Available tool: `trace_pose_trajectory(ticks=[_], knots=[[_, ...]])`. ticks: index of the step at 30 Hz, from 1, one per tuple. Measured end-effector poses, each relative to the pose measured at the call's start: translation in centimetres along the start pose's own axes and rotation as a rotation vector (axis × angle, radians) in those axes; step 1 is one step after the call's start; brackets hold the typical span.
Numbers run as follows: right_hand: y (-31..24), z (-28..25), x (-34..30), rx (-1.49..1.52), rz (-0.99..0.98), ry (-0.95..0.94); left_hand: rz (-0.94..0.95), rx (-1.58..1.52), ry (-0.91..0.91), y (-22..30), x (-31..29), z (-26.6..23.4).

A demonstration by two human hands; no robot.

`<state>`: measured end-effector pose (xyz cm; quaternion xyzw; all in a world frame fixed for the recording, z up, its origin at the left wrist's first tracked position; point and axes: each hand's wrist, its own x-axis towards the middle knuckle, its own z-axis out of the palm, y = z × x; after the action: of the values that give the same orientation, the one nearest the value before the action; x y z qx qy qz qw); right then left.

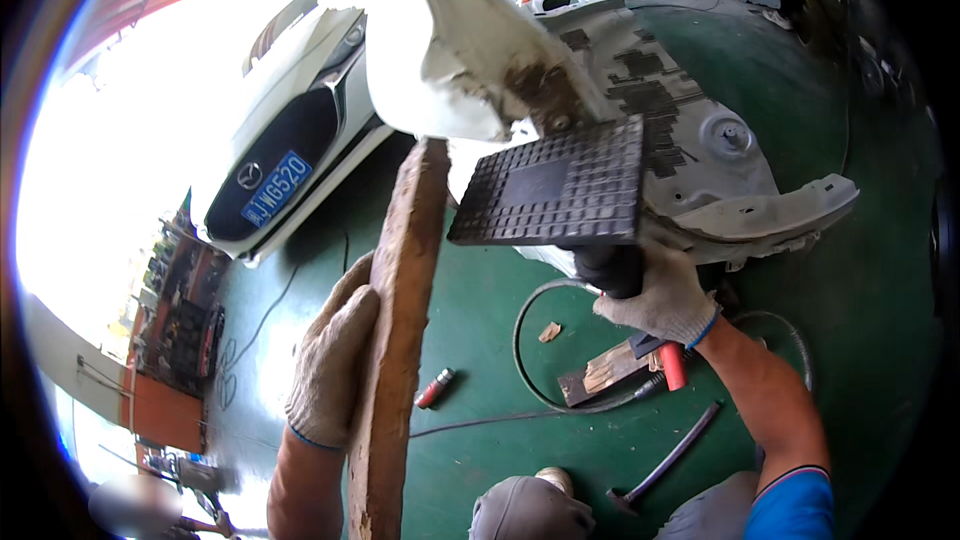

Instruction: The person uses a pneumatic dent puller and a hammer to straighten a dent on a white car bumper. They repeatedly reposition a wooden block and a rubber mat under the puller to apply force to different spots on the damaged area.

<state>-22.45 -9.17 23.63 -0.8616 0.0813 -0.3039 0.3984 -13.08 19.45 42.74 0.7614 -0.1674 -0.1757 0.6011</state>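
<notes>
A long, rough wooden beam [400, 330] stands upright in front of me, its top end at the lower edge of a white car body panel [470, 40]. My left hand [335, 365], in a pale knit glove, is closed on the beam's left side. A black square pad with a ribbed face [560, 185] tilts under the panel, right of the beam. Below it, my gloved right hand [660, 290] wraps round the pad's thick black stem [610, 270]. The panel's underside shows a brown, rusty patch.
A cut body section [700, 140] lies beyond the pad on the green floor. Nearer lie a coiled hose [520, 340], a wooden block [610, 370], a red cylinder [435, 388] and a hammer [665, 465]. A white car [300, 130] stands at left.
</notes>
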Motion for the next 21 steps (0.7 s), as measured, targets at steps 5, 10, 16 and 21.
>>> trace_pose_trajectory(ticks=[5, 10, 16, 21], knots=[[-1.1, -0.7, 0.2, -0.021, 0.127, -0.107, -0.132, -0.293, -0.096, 2.4, 1.1, 3.6], [0.5, -0.7, -0.1, 0.005, 0.022, -0.015, -0.138, -0.253, -0.127, 4.4, 1.4, 6.7], [1.0, -0.6, -0.2, 0.031, -0.007, 0.006, -0.120, -0.434, -0.252, 4.4, 2.9, 9.0], [0.6, -1.0, -0.4, 0.051, 0.018, -0.039, 0.117, -0.199, -0.063, 4.5, 1.7, 11.2]])
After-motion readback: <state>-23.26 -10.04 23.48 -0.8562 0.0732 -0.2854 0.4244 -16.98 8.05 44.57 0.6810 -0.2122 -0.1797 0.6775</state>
